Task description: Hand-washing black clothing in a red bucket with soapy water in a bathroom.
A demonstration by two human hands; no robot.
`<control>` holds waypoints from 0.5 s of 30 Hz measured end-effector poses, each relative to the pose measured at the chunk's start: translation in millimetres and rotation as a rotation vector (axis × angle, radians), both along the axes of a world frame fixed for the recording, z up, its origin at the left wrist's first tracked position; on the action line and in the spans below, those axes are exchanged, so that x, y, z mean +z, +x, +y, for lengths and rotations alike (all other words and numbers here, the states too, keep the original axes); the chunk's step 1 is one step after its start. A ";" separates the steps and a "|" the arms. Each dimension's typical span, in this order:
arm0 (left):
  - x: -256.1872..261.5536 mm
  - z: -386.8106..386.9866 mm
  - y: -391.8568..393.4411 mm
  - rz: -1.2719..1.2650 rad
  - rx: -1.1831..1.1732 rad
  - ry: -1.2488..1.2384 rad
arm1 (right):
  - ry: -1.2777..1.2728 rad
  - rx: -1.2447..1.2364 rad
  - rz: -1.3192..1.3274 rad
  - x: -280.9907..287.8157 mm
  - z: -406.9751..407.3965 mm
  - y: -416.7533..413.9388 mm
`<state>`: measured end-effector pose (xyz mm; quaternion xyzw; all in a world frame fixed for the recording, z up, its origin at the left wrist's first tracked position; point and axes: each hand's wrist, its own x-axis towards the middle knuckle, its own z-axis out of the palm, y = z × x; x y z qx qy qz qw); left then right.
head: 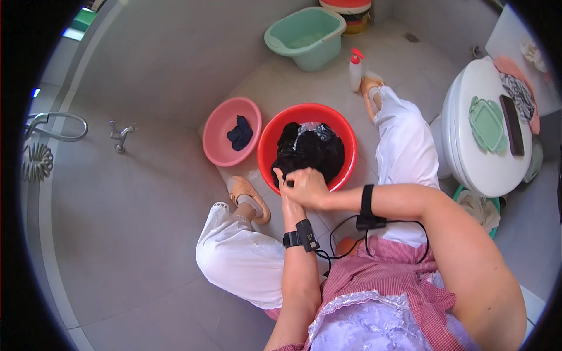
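Soaked black cloth (311, 151) fills much of a red plastic basin (350, 166) on the floor between my feet. White suds (309, 127) lie on its far side. My right hand (308, 188) is closed in a fist at the basin's near rim, with a bit of the black cloth showing at its fingers. My left hand (283, 182) holds the same cloth, thumb pointing up; its other fingers are mostly hidden behind the right hand and the cloth. Left of the red basin, a pink basin (211, 142) contains a dark navy cloth (240, 133).
A pump bottle (355, 72) stands by my right foot. Farther back are a green tub (307, 28) and a lidded bucket (353, 19). On the toilet lid (476, 166) lie a green plastic lid (487, 125) and a phone (511, 125). A black cable (333, 256) links my wristbands. A wall tap (120, 137) is left.
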<state>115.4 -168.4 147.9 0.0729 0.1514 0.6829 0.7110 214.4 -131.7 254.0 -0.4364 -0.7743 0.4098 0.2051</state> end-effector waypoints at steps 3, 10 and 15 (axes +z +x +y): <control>29.9 43.3 49.7 0.173 0.223 -0.626 | -0.053 -0.305 -0.086 -33.5 73.1 10.1; -25.4 5.3 -19.1 -0.144 -0.142 0.198 | -0.036 -0.040 0.041 9.7 -8.2 -7.1; 20.5 40.6 46.7 0.069 0.080 -0.592 | 0.030 -0.238 -0.082 -37.6 54.2 6.5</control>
